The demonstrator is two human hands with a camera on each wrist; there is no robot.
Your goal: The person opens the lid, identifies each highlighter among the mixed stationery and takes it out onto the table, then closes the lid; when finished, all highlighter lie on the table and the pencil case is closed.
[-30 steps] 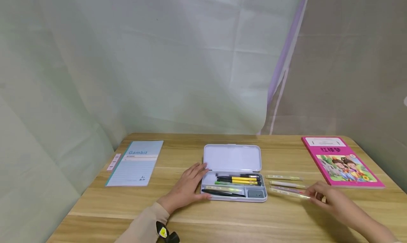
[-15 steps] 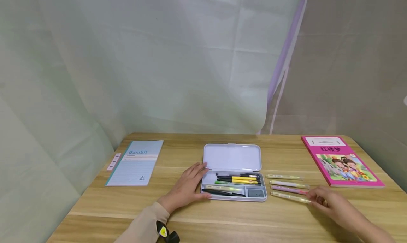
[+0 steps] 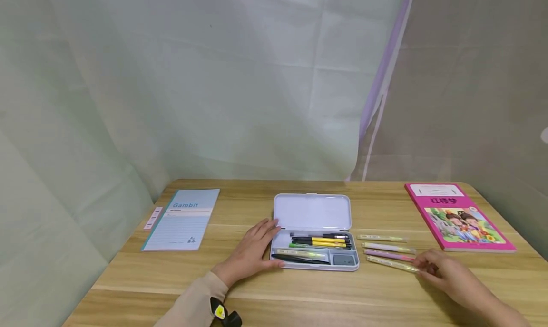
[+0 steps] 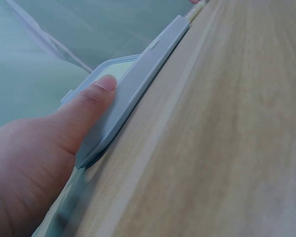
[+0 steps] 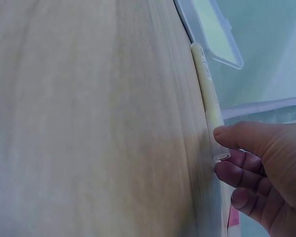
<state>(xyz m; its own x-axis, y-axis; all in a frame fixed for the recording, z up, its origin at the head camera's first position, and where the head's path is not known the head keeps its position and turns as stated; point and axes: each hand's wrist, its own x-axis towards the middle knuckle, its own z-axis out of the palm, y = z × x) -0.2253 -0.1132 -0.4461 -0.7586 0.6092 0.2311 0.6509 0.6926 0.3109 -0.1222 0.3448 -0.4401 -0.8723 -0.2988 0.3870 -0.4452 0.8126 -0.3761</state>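
The white pencil case (image 3: 311,268) lies with its lid raised, holding yellow and black pens, a green pen, a highlighter and a grey eraser (image 3: 343,260). My left hand (image 3: 250,252) grips its left end, thumb on the front wall, fingers at the back corner. Right of the case, several slim pens lie side by side. My right hand (image 3: 443,273) pinches the right end of the nearest one, a pale yellow highlighter (image 3: 391,264), between thumb and forefinger; the right wrist view shows this highlighter (image 5: 206,81) close up. Above it are a purple-pink pen (image 3: 387,255), a whitish one (image 3: 385,246) and another yellow one (image 3: 381,238).
A light blue notebook (image 3: 183,222) lies at the left, with a pink-white strip (image 3: 153,218) beside it. At the right is a thick pink book (image 3: 460,217). Curtains (image 3: 257,89) hang behind the wooden table (image 3: 308,298).
The right hand has lowered the front highlighter onto the table beside the pink pen and shifted it slightly toward me and rightward. The left hand stays on the case.
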